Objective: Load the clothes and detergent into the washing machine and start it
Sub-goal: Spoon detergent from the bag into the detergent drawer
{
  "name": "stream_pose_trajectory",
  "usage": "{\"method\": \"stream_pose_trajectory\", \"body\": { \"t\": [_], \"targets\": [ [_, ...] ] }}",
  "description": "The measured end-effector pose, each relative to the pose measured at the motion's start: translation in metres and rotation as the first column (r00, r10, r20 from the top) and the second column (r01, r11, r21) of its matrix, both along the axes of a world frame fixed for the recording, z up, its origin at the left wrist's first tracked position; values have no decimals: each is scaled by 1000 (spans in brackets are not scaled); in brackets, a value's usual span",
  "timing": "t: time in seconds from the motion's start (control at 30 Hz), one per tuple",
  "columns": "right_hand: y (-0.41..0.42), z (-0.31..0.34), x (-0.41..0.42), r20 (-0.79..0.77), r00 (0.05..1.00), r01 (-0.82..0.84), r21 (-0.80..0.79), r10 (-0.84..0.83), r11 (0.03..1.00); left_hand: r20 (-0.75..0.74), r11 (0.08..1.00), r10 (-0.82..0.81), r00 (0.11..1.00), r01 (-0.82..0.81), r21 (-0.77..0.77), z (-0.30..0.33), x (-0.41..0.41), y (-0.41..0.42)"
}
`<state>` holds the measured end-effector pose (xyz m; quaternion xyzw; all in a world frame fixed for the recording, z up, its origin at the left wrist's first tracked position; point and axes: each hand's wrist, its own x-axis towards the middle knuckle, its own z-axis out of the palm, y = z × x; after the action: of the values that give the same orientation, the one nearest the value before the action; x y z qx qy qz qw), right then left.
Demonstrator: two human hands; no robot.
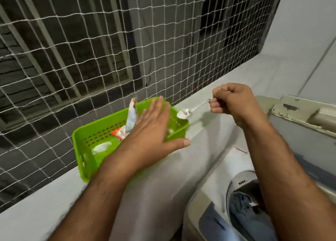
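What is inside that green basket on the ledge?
The green basket holds a detergent packet standing on end and some white patches on its floor. The left hand covers the rest of the inside.

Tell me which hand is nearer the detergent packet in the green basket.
Left. The left hand is spread open over the green basket, right beside the detergent packet. The right hand holds a spoon past the basket's far corner.

Bright green basket (94, 137), silver spoon (190, 111), blue clothes (243, 209), white net (109, 46)
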<state>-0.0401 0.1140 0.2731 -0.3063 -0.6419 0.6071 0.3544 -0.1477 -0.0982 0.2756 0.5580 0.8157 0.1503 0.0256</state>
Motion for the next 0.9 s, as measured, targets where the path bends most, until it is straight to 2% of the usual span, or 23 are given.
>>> {"method": "stream_pose_trajectory", "body": {
  "t": [0.27,0.47,0.67,0.9],
  "targets": [
    [45,-19,112,21,976,218,-24,-218,976,51,983,-185,981,184,19,-16,68,69],
    [71,-51,199,15,923,385,-58,-385,921,129,943,-330,935,332,7,-46,125,126],
    [83,-80,271,30,833,552,-109,-552,827,184,875,-477,860,484,7,-75,181,179],
    [92,-116,320,58,706,705,-149,-706,693,195,802,-579,792,596,-39,-110,208,231]
  ]
}}
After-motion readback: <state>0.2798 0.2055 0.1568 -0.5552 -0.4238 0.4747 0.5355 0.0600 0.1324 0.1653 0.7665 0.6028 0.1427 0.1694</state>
